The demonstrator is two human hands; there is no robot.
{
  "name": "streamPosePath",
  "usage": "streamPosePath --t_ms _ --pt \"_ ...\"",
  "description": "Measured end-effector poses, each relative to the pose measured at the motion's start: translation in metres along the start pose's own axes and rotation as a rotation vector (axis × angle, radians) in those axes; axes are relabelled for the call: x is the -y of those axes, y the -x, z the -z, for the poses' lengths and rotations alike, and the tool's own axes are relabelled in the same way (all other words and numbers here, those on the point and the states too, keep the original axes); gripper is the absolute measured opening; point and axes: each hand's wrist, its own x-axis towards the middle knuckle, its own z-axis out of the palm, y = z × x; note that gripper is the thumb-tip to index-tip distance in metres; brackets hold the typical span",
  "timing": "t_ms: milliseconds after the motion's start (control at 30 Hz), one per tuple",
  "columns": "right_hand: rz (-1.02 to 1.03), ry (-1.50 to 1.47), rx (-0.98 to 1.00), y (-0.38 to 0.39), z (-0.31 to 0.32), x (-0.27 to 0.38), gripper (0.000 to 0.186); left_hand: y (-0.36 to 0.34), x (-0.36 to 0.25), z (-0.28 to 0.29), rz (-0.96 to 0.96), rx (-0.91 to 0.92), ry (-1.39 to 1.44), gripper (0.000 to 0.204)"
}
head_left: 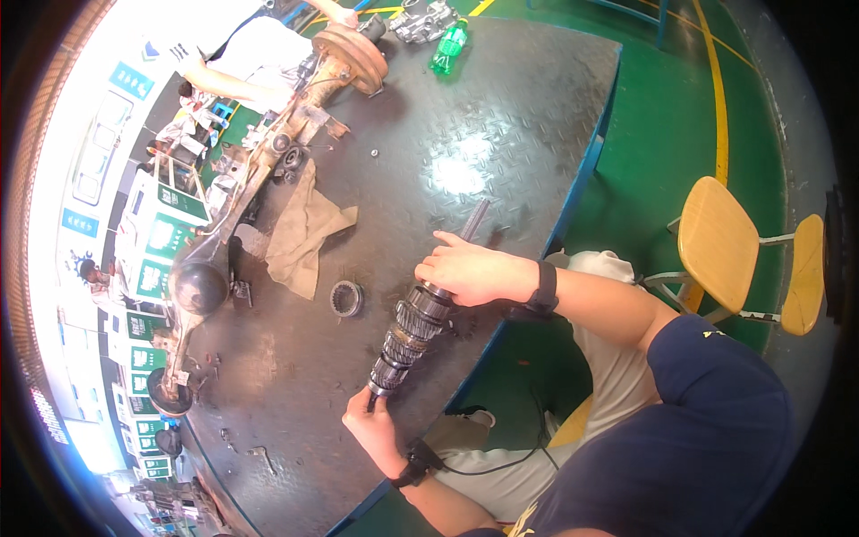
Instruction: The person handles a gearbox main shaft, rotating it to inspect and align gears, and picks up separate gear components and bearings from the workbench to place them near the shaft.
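Note:
A transmission shaft stacked with gears (411,337) lies slanted above the near side of the metal table, between my two hands. My right hand (467,268) is closed round the shaft above the gears, and the bare splined end (476,219) sticks out past it. At the lower end, the fingers of my left hand (371,431) pinch the shaft's tip. Part of that tip is hidden by the fingers. A loose toothed ring (346,299) stands on the table just left of the gears.
A crumpled brown cloth (304,234) lies beyond the ring. A long rusty axle (201,288) runs along the far side, where another person (259,63) leans over its drum (353,58). A green bottle (449,46) and a small nut (374,152) rest farther back. Yellow chair (718,246) at right.

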Motion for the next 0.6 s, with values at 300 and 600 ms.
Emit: streamPosePath --t_ms 300,600 --pt "0.044 -0.074 -0.047 0.003 -0.002 -0.003 0.041 0.004 0.006 0.001 -0.032 -0.025 0.032 0.037" --pt "0.120 -0.128 -0.066 0.008 0.002 -0.016 0.047 0.003 0.008 -0.005 -0.077 -0.011 0.005 0.036"
